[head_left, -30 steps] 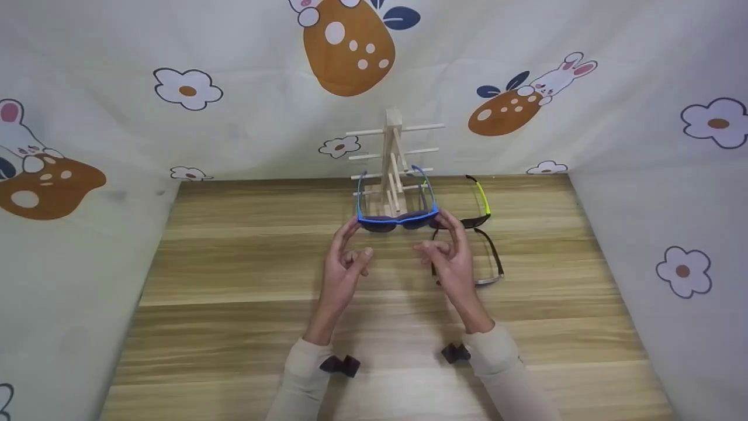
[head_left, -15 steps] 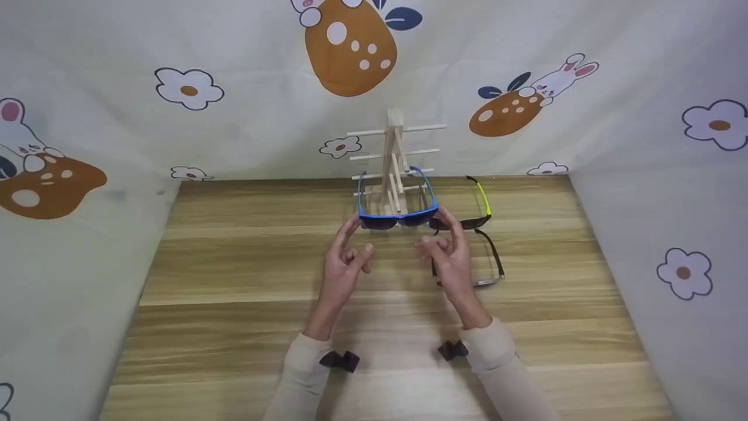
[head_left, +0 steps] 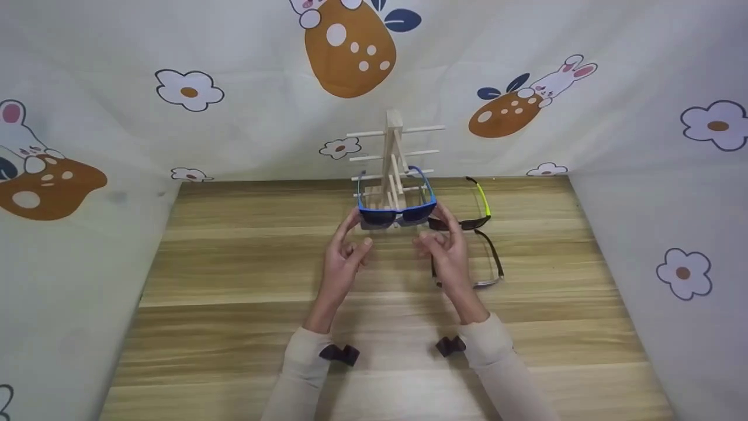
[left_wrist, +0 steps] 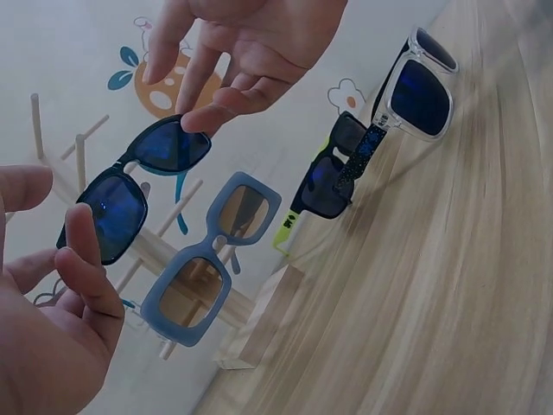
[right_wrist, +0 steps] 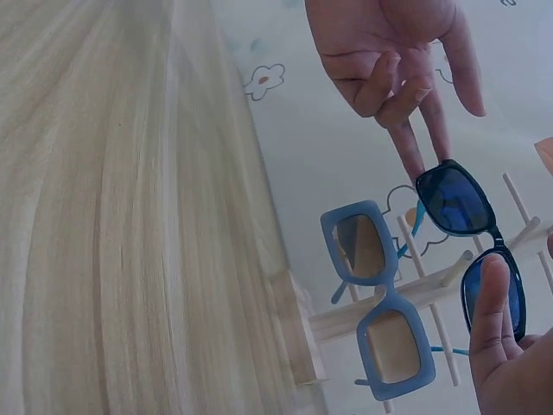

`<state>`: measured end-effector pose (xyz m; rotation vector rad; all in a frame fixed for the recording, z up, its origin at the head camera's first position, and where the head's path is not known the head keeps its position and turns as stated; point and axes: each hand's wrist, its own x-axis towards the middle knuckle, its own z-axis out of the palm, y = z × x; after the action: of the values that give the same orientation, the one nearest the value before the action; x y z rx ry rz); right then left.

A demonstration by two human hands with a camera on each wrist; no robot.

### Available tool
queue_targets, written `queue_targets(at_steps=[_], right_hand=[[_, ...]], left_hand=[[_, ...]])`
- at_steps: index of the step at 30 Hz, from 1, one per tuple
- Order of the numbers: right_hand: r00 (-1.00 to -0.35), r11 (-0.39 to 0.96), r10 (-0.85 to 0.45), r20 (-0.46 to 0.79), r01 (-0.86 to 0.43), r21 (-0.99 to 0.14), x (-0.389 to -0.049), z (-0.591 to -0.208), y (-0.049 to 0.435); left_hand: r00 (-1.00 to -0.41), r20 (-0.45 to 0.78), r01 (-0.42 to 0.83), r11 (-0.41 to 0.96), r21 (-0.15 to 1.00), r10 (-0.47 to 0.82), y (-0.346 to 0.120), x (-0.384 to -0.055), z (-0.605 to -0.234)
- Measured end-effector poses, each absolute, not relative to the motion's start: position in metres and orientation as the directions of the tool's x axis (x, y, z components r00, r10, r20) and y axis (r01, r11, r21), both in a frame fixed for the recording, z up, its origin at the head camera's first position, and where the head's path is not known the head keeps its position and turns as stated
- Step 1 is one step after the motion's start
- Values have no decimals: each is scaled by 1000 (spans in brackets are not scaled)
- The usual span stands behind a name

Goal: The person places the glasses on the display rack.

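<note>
In the head view, the blue sunglasses (head_left: 397, 211) are between the person's 2 hands, in front of the wooden stand (head_left: 392, 140); the left hand (head_left: 340, 257) touches the left corner and the right hand (head_left: 451, 254) the right corner, fingers reaching forward, thumbs clear of the frame; whether the temples rest on the pegs cannot be told; the yellow-green sunglasses (head_left: 484, 202) lie on the table (head_left: 234, 345) right of the stand, and the clear-framed sunglasses (head_left: 495, 260) lie nearer, partly hidden by the right hand.

In the left wrist view, the right hand's fingers meet the far corner; the light-blue glasses (left_wrist: 217, 256) sit on the stand just below.

In the right wrist view, 2 straight left-hand fingers press the corner, the other 2 bent, thumb apart; the right hand is partly cropped.
</note>
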<state>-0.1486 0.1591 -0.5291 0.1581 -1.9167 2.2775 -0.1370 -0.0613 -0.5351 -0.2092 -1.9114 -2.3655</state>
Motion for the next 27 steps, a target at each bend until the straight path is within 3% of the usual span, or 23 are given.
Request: queue_targets(at_steps=[27], right_hand=[[-991, -128, 46, 127, -132, -983, -162, -530, 158]], left_hand=[[-992, 122, 119, -143, 982, 10, -60, -151, -540]])
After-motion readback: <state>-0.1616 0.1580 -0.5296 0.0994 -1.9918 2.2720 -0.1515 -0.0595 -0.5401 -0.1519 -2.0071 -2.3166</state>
